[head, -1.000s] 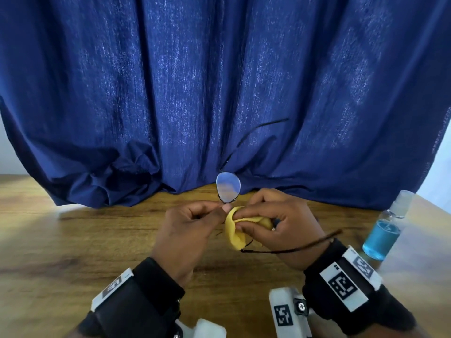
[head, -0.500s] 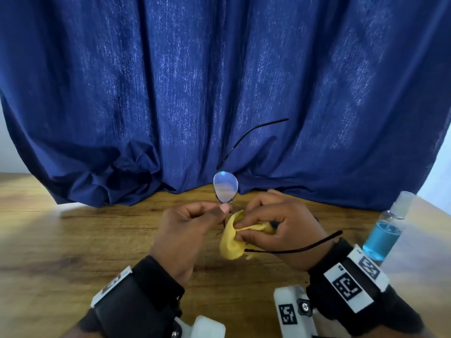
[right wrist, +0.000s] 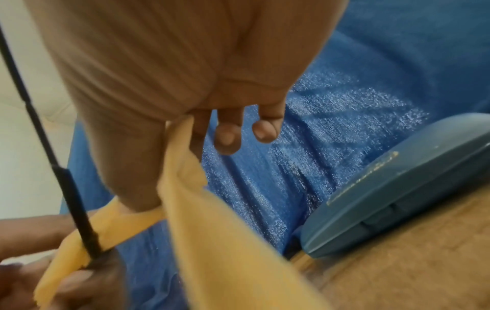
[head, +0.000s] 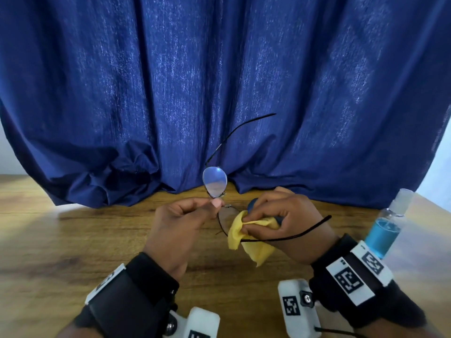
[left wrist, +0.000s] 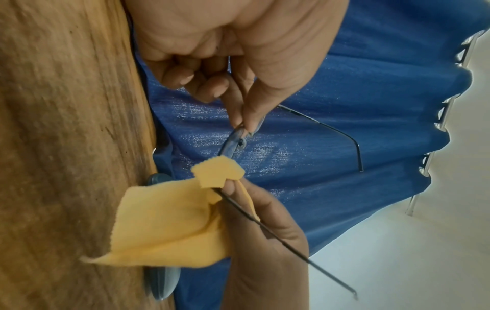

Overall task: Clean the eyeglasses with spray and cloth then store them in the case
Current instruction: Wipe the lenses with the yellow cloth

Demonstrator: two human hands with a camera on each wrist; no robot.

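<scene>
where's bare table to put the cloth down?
Bare wooden table lies left of the left hand, below the blue curtain. A narrower strip lies between the wrists. The right is crowded: right hand with yellow cloth and eyeglasses, blue case behind, spray bottle at the edge.

The folded yellow microfibre cloth point(head: 246, 231) and the right hand point(head: 290, 223) cover most of one lens of the thin-framed metal eyeglasses point(head: 214, 182). The blue hard-shell glasses case point(right wrist: 397, 188) runs off the right wrist picture's edge; its gold lettering is too blurred to read. In the head view only slivers of it show behind the right hand.
</scene>
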